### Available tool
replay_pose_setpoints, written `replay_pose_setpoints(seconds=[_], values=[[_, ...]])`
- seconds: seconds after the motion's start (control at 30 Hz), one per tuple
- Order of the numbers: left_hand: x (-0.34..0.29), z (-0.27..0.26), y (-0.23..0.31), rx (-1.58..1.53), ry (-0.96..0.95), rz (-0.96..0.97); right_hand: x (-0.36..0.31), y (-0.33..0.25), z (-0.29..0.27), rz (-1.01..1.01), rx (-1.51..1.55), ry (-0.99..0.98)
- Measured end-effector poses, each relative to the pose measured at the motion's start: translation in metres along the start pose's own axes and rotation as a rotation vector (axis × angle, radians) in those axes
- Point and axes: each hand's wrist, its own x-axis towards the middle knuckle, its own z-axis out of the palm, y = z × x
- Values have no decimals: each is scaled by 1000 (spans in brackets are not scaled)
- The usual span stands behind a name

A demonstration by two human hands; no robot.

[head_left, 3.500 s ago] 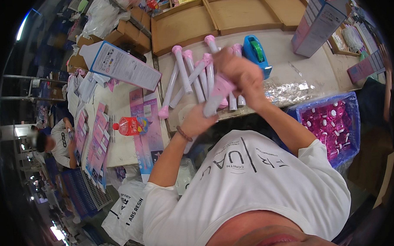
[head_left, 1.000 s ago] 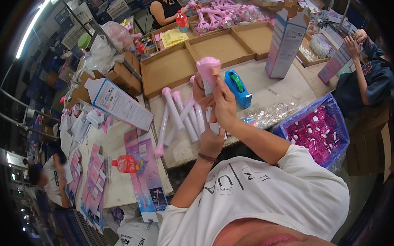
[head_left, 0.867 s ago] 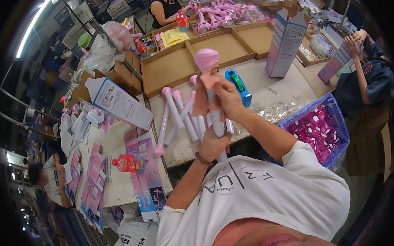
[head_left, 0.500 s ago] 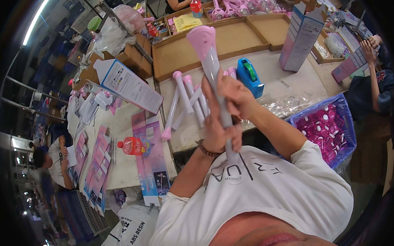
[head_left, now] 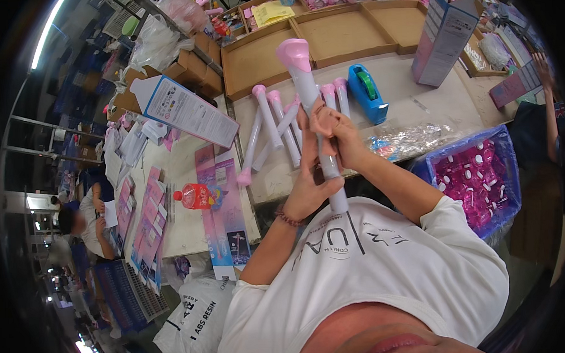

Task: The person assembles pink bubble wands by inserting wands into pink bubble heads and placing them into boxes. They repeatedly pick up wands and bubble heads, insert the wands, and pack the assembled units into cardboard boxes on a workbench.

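In front of my chest I hold a pale, glossy tube with a pink flared end [head_left: 304, 82], tilted with the pink end pointing away from me. My left hand [head_left: 313, 172] is wrapped around its lower part. Just above, my right hand [head_left: 340, 136] is closed on the middle of the tube, its fingers partly overlapping the left ones. Beyond my hands, several similar pale tubes with pink ends [head_left: 269, 121] lie on the table, some crossing. A blue tape dispenser [head_left: 368, 97] with a green roll stands to their right.
An upright carton [head_left: 443, 46] and a leaning one [head_left: 190, 117] flank shallow cardboard trays [head_left: 352, 40]. At right, a blue-lined crate [head_left: 511, 162] holds magenta pieces. A red-labelled bottle [head_left: 195, 196] and flat printed cartons [head_left: 148, 225] lie left. Co-workers sit at both sides.
My hands still grip the tube, having shifted slightly along and around it. The tube stands a little more to the right, and the whole view has shifted slightly.
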Motion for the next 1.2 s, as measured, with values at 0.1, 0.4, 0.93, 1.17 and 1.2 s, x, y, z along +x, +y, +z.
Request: replay_pose_setpoints(seconds=[0.1, 0.4, 0.93, 1.17, 1.2], values=[[-10, -31, 0, -121, -14, -196, 0, -4, -1, 44, 17, -101], [40, -83, -3, -578, -121, 93, 7, 17, -9, 310, 389, -247], [63, -81, 50, -612, 549, 138, -31, 6, -56, 371, -317, -84], [38, 1, 27, 41, 393, 504, -43, 61, -63, 344, -719, 143], [41, 0, 23, 71, 427, 488, -48, 62, -65, 371, -726, 112]])
